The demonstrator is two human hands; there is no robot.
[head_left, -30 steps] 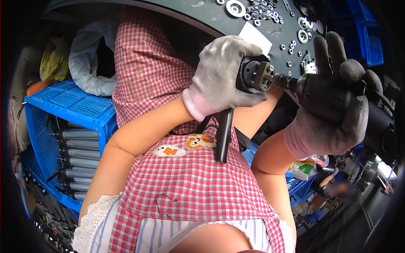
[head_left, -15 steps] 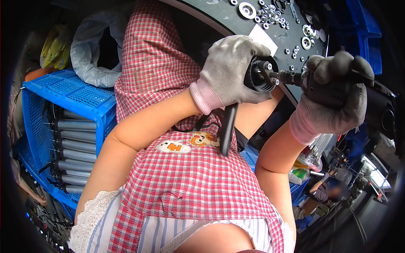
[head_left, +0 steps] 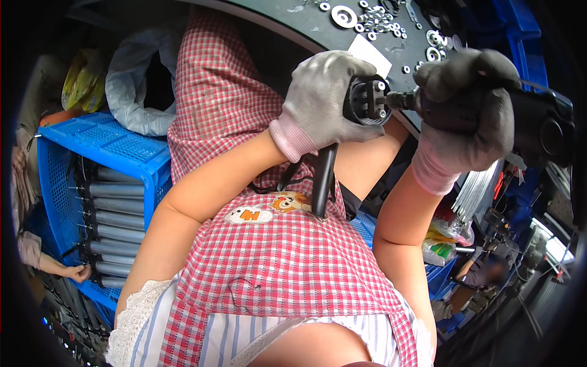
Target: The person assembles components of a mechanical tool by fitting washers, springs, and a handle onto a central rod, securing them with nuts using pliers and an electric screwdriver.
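A black round fitting [head_left: 365, 103] with a bracket in its open end is gripped in my gloved left hand [head_left: 319, 98], fingers wrapped around its side. Two silver bolt ends [head_left: 380, 85] show on the bracket, one above the other. Below that hand, a black tube [head_left: 323, 183] hangs down against my apron; whether it joins the fitting is hidden. My gloved right hand [head_left: 457, 150] closes around a black power screwdriver [head_left: 529, 119]. Its metal tip [head_left: 400, 100] points left at the bracket, close to the bolts; contact cannot be made out.
Loose nuts [head_left: 378, 23] and ring-shaped metal parts [head_left: 344, 16] lie on a dark table, with a white card [head_left: 370, 56] at its edge. At left a blue crate [head_left: 101, 144] holds several grey tubes [head_left: 116, 205]. Another person's hand [head_left: 78, 273] is beside it.
The screwdriver's tip has backed off the lower bolt and sits slightly higher. The fitting has turned, so both bolt ends show. Another person's hand has come up to the crate.
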